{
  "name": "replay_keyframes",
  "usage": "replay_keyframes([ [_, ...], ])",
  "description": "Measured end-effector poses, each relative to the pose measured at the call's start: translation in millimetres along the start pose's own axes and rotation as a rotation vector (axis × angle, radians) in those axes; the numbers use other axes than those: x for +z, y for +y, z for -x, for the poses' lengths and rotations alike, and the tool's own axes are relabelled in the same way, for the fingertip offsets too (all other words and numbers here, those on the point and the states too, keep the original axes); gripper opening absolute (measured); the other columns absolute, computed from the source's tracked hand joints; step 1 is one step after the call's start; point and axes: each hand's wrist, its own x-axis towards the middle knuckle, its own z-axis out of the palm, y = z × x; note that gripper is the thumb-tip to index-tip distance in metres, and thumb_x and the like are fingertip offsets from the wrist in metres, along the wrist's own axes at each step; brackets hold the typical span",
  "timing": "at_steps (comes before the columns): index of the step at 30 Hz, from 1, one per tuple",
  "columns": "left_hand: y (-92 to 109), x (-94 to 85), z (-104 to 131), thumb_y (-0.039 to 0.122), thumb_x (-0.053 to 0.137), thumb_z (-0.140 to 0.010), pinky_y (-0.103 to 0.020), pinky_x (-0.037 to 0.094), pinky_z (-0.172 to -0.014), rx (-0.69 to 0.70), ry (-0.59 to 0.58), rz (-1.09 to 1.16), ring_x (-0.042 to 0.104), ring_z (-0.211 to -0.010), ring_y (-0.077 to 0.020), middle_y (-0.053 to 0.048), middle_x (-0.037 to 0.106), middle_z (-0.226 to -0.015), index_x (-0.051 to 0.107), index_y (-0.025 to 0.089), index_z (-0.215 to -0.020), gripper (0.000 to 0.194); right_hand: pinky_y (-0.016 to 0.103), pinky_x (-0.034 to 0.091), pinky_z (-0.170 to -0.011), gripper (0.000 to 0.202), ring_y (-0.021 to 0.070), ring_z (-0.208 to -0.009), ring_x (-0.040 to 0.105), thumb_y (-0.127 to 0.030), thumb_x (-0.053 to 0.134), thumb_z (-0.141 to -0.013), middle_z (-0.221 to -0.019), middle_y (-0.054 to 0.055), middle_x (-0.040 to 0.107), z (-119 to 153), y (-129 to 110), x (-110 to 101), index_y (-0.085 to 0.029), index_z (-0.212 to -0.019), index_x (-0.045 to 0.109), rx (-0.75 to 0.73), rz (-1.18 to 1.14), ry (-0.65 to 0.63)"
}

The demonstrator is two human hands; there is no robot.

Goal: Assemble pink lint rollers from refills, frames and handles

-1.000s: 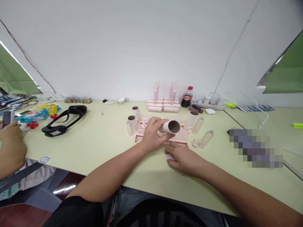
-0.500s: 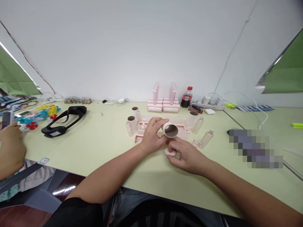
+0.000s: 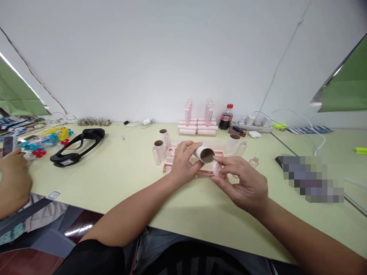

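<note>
My left hand [image 3: 185, 162] grips a white roll [image 3: 200, 151] with a cardboard core, its open end facing me. Between the fingers and thumb of my right hand [image 3: 243, 183] is a small pale pink round cap [image 3: 217, 169], close beside the roll's open end. Under and behind both hands lie pink plastic trays [image 3: 169, 156], partly hidden. Two more rolls [image 3: 159, 150] stand at their left, each with a clear pink bottle [image 3: 156, 156] beside it. To the right, another roll [image 3: 233, 143] stands near further clear pink bottles [image 3: 254, 162].
Assembled pink holders [image 3: 197, 128] and a cola bottle [image 3: 226, 117] stand by the wall. A black headset [image 3: 77, 148], colourful plastic flowers [image 3: 59, 135] and another person's hand [image 3: 14, 179] are at the left. Chargers and cables [image 3: 250, 121] lie at the back right.
My right hand has moved up and to the right with the cap, which is now upright beside the roll's end. The roll in my left hand has turned slightly.
</note>
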Motion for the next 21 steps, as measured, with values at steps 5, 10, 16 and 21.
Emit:
replay_keyframes([
  [5,2,2.3,2,0.024,0.069,-0.074,-0.041,0.042,-0.093,0.028,-0.058,-0.150,0.054,-0.107,-0.0247,-0.009,0.058,-0.112,0.063,0.023,-0.115,0.042,0.048,0.054,-0.080,0.019,0.0279,-0.098,0.066,-0.024,0.071,-0.081,-0.106,0.008,0.074,-1,3,2,-0.028,-0.094,0.057,0.059,0.155,0.097],
  [10,7,3.3,2,0.034,0.073,-0.074,-0.044,0.039,-0.098,0.080,-0.118,-0.186,0.053,-0.116,-0.0280,-0.011,0.059,-0.120,0.064,0.023,-0.112,0.041,0.048,0.055,-0.082,0.026,0.0273,-0.100,0.063,-0.021,0.070,-0.083,-0.106,0.008,0.073,0,11,5,-0.027,-0.105,0.058,0.050,0.148,0.096],
  [16,12,0.7,0,0.034,0.070,-0.076,-0.041,0.040,-0.096,0.087,-0.126,-0.184,0.057,-0.110,-0.0255,-0.009,0.065,-0.112,0.063,0.022,-0.110,0.037,0.045,0.056,-0.079,0.030,0.0270,-0.097,0.064,-0.020,0.072,-0.081,-0.105,0.009,0.073,1,14,8,-0.026,-0.108,0.060,-0.005,0.130,0.124],
  [21,11,0.3,-1,0.032,0.069,-0.077,-0.040,0.040,-0.092,0.101,-0.149,-0.163,0.061,-0.103,-0.0239,-0.007,0.070,-0.104,0.063,0.020,-0.109,0.035,0.045,0.055,-0.081,0.029,0.0277,-0.099,0.064,-0.018,0.073,-0.081,-0.105,0.009,0.073,1,15,8,-0.025,-0.107,0.061,0.010,0.126,0.087],
])
